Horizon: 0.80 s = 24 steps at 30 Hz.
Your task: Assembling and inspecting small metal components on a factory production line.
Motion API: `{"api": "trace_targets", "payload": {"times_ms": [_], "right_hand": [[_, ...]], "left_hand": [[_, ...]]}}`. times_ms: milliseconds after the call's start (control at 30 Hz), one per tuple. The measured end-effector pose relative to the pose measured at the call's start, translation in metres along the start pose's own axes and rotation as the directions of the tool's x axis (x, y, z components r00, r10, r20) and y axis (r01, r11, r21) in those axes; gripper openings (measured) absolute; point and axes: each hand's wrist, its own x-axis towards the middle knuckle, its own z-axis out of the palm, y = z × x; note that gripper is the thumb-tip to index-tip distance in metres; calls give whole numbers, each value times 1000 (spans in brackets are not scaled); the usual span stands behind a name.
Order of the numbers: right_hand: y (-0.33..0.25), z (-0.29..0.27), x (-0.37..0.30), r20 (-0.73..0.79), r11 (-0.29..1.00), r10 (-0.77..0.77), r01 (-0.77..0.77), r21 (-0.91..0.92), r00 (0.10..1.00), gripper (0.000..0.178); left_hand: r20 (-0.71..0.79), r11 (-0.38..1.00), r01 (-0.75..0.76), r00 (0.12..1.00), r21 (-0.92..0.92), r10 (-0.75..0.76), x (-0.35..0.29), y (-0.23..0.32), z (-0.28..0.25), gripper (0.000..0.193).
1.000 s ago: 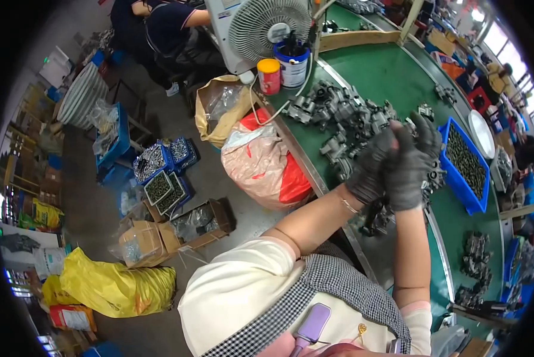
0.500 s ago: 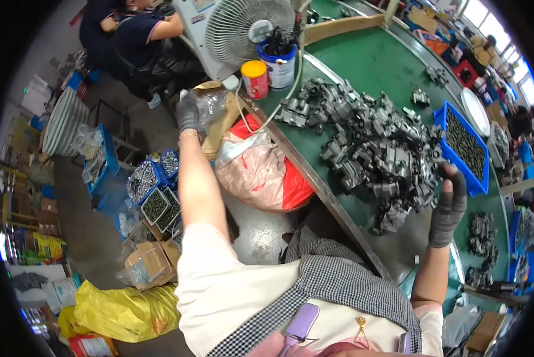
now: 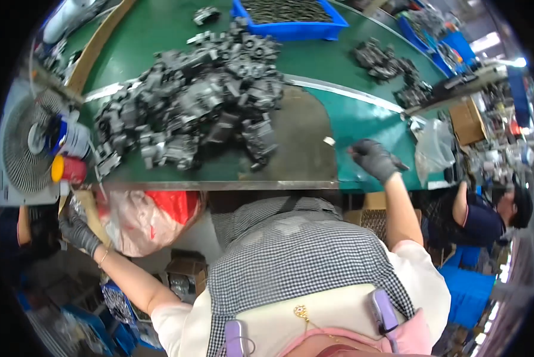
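My left hand (image 3: 80,233), in a grey glove, is low at the far left. It is against clear plastic (image 3: 76,206) and a brown paper bag (image 3: 92,213) beside the table; blur hides whether its fingers grip either. My right hand (image 3: 374,159), gloved with bare fingertips, hovers over the green table (image 3: 350,113), right of a worn dark patch. Its fingers are apart and nothing shows in them. A large heap of dark metal castings (image 3: 201,101) lies on the table between my hands. Close to my right hand is a small white piece (image 3: 329,141).
A blue tray of small dark parts (image 3: 291,30) stands at the back. More castings (image 3: 392,68) lie back right, near a clear plastic bag (image 3: 435,149). At left are a fan (image 3: 29,143), a red-and-yellow can (image 3: 69,169) and a red-and-white sack (image 3: 148,220). Other people work nearby.
My view has swung right, toward the table. My right hand has moved from beside the heap to the green surface at right. My left hand remains by the plastic and paper bag.
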Motion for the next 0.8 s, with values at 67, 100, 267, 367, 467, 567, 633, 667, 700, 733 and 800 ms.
{"api": "trace_targets", "payload": {"times_ms": [67,100,267,367,467,567,633,667,700,733,800], "right_hand": [[-4,18,5,45,998,49,-47,-51,998,21],[-8,23,8,15,999,25,-25,-28,1000,22],[6,65,42,-135,978,70,-95,-187,988,26],[-6,59,46,-161,997,-59,51,-51,985,25],[-60,40,13,-179,871,-409,441,217,895,13],[-110,36,-13,-213,697,-629,664,272,747,12],[-138,43,-15,-215,607,-731,760,231,648,14],[-151,49,-15,-209,585,-737,761,281,643,14],[-161,53,-15,-211,569,-735,756,325,644,15],[-170,57,-15,-214,553,-731,746,370,648,16],[-194,67,-18,-180,534,-771,774,341,611,17]], "left_hand": [[71,996,-44,996,-78,50,-14,80,10,28],[120,988,-73,989,-133,89,-29,136,7,27],[532,644,202,761,-738,371,-165,298,19,23],[864,715,488,228,-500,449,-240,334,21,19],[666,632,215,303,-745,682,-311,342,60,32],[880,501,809,40,-306,474,-310,356,47,29],[884,367,890,79,-271,461,-303,349,31,27],[881,299,920,92,-254,464,-301,344,26,26],[882,285,921,114,-267,457,-299,338,22,26],[898,228,942,134,-247,420,-296,329,15,25],[919,122,970,155,-212,364,-289,308,-1,25]]}}
